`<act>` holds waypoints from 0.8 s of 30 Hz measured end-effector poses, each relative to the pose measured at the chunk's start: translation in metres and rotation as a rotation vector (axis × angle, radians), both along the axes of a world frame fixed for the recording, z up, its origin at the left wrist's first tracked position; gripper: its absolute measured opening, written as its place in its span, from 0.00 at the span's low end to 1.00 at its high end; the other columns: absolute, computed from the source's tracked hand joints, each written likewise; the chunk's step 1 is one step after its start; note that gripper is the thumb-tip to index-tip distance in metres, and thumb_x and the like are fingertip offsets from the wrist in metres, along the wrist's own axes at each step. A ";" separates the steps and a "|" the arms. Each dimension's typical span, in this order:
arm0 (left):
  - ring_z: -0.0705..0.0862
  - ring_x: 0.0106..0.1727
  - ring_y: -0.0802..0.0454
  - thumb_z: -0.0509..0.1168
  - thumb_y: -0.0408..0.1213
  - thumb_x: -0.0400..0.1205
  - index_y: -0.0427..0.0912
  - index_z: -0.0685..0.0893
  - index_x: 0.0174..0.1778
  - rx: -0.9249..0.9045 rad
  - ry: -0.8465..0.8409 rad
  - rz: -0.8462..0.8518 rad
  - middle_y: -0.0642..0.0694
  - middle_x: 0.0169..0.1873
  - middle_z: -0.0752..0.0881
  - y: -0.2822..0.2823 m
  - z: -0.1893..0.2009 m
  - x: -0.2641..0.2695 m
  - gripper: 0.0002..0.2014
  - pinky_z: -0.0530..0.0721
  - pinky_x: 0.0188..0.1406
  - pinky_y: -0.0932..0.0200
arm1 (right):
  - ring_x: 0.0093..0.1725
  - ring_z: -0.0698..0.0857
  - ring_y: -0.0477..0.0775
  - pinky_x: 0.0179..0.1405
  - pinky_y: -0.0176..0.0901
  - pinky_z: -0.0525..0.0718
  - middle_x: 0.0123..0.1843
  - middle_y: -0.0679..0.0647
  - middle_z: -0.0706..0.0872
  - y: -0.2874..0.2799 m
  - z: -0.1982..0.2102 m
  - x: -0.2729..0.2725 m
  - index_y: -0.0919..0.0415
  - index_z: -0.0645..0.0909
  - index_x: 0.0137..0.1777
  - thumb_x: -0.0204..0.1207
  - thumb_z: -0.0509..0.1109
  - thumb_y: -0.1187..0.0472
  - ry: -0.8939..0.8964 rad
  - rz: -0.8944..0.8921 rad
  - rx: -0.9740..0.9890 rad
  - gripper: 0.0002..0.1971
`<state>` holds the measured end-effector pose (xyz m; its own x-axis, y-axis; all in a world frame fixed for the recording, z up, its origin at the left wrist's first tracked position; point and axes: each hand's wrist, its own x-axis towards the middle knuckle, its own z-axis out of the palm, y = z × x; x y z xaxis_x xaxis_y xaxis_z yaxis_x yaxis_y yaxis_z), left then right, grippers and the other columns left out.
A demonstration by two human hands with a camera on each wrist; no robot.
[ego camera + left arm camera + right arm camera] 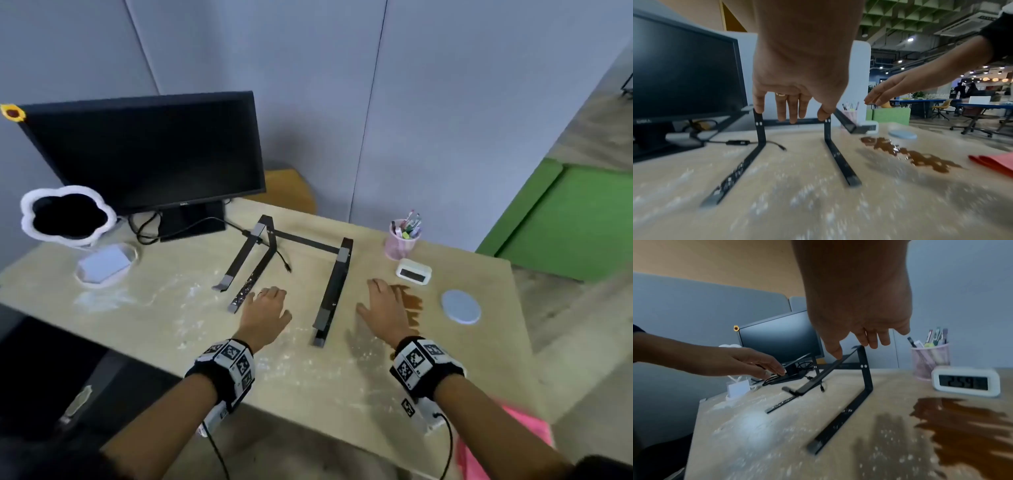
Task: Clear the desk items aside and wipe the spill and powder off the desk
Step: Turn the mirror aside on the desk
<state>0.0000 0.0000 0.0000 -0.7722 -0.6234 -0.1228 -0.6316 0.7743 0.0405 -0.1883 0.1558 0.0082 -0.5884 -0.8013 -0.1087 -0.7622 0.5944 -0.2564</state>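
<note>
Laptop stand [291, 267]: long axis 12–6, between left hand [265, 308] and right hand [383, 305]; fingers apart, empty.

Grey partition panels [308, 85] fill upper frame. Green floor area [575, 219] at right edge. Orange chair back [287, 186] at centre, just right of screen. Pink fabric [513, 431] at lower right. Dark area lower left, unclear.
</note>
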 end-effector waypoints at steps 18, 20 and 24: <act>0.75 0.67 0.47 0.54 0.44 0.83 0.44 0.73 0.69 0.033 0.057 0.080 0.47 0.65 0.79 -0.060 -0.025 0.068 0.19 0.70 0.67 0.49 | 0.76 0.66 0.59 0.80 0.57 0.54 0.75 0.59 0.67 -0.094 -0.006 0.067 0.66 0.63 0.76 0.80 0.60 0.56 -0.023 0.099 -0.133 0.27; 0.76 0.67 0.47 0.54 0.44 0.83 0.43 0.73 0.69 0.013 0.035 0.107 0.47 0.64 0.79 -0.073 -0.022 0.086 0.19 0.71 0.66 0.50 | 0.77 0.66 0.57 0.81 0.57 0.53 0.76 0.58 0.67 -0.115 -0.004 0.081 0.66 0.62 0.77 0.80 0.60 0.56 -0.044 0.141 -0.147 0.27; 0.76 0.66 0.47 0.54 0.44 0.83 0.42 0.73 0.69 0.001 0.009 0.201 0.46 0.64 0.79 -0.096 -0.022 0.124 0.19 0.72 0.64 0.50 | 0.76 0.66 0.57 0.81 0.56 0.54 0.76 0.58 0.67 -0.156 -0.003 0.113 0.68 0.61 0.78 0.81 0.61 0.56 -0.065 0.241 -0.173 0.28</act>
